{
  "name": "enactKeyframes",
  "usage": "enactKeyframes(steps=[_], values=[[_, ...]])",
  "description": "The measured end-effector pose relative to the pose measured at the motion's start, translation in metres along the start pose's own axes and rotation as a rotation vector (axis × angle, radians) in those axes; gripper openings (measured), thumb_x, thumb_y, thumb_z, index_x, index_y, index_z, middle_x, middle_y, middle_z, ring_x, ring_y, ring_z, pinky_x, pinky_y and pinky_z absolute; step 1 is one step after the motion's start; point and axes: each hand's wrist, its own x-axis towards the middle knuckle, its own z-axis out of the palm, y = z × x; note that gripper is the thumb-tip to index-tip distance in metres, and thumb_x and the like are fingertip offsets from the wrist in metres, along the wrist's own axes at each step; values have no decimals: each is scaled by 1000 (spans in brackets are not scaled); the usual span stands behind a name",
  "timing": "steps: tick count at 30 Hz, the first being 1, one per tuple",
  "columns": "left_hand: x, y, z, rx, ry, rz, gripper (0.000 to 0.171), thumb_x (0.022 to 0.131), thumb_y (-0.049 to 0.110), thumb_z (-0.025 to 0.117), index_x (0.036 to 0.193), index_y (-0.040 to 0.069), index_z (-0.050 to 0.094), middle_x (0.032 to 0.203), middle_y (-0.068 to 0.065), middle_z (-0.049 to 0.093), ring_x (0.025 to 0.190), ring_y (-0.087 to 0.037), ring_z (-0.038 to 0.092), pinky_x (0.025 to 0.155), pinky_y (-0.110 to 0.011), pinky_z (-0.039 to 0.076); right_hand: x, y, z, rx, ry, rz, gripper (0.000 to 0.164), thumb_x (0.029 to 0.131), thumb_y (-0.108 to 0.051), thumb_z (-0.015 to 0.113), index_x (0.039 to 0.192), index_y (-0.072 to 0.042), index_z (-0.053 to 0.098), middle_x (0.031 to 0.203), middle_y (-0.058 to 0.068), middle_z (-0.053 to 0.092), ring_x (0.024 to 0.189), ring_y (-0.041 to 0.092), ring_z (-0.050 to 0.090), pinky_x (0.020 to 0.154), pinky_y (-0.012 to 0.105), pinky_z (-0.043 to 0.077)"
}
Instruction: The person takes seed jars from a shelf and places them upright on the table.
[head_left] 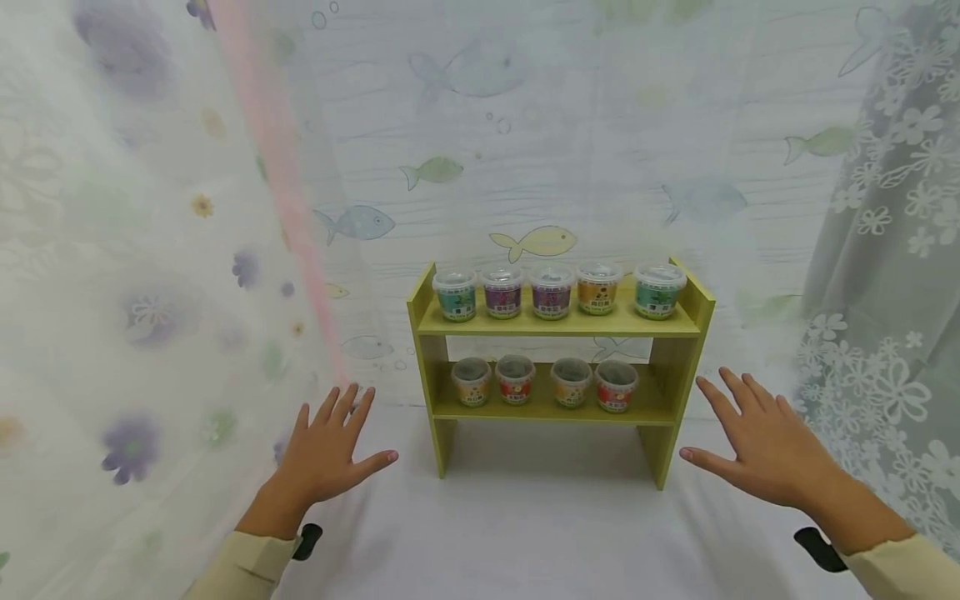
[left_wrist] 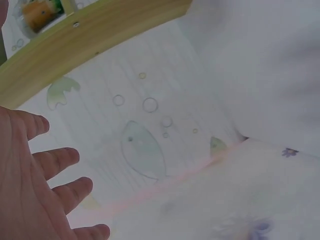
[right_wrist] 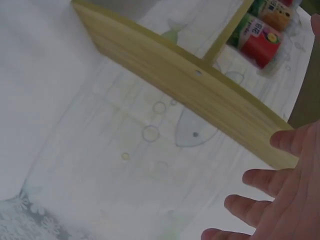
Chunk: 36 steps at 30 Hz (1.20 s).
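In the head view a small yellow-green two-tier shelf (head_left: 558, 328) stands on a white surface against the back wall. Its upper tier bears a row of lidded cups, among them a purple cup (head_left: 551, 293), an orange cup (head_left: 597, 289) and a teal cup (head_left: 657, 292). On the lower tier sit several cups, including a red cup (head_left: 616, 387) and a yellow one (head_left: 472, 383). To the left of the shelf my left hand (head_left: 326, 458) hovers with fingers spread, holding nothing. My right hand (head_left: 772, 450), likewise spread and holding nothing, hovers to the right of it.
A sheet with printed fish (head_left: 532, 242) hangs behind the shelf. Flower-printed cloth (head_left: 135, 317) rises at the left, and a grey lace curtain (head_left: 892, 333) hangs at the right. Beneath the shelf spreads the white surface (head_left: 555, 525).
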Motion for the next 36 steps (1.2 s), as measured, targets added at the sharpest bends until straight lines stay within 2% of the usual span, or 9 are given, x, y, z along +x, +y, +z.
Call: enactKeyframes(steps=[10,19,28,36], values=[[24,0,-21,9,33,10,111,87,91,38,167,18,18,172,-15,23,157,-43,22,116,-78,16,15,7,-16,-29,94,-36,110,87,-82,56,160,-4,31,162,32,30,141,58,33,105,80,32],[42,4,-40,-32,72,29,108,90,85,43,168,18,11,173,-14,17,157,-43,20,116,-76,21,30,11,-37,-96,147,-25,110,85,-82,59,158,-3,36,162,29,31,144,55,31,107,81,27],[61,12,-60,-54,129,72,106,91,83,47,168,18,12,174,-9,17,158,-40,21,118,-73,21,42,11,-56,-112,147,-26,113,83,-83,59,156,0,36,161,30,31,143,56,30,107,82,24],[73,16,-74,-50,188,116,103,94,74,53,168,16,12,173,-12,21,155,-40,27,117,-72,26,55,14,-67,-107,142,-18,115,85,-82,59,156,4,35,161,31,30,143,57,30,107,78,29]])
